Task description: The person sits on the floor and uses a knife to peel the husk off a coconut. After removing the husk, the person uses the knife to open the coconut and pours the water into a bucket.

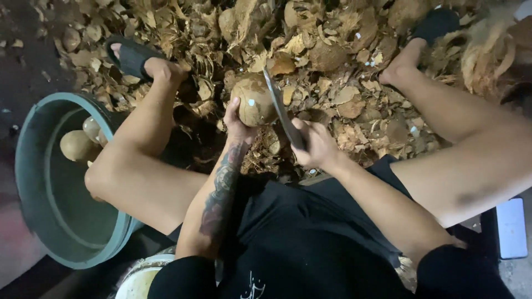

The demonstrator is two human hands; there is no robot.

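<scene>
Left hand [237, 123] cups a brown coconut [253, 100] between the knees, over the husk litter [354, 105]. Right hand [316, 147] is fisted round the knife [280, 108], blade against the shell's right side. Best: shallow strokes away from the fingers, turning the nut steadily. Peeled ones sit in the green tub [39, 166], left.

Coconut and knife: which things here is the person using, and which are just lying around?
In use:
- coconut, held by the left hand
- knife, gripped by the right hand, blade against the coconut
- grey tub holding peeled coconuts

Just lying about:
- husk scraps all over the ground
- flat pale slab at the right edge
</scene>
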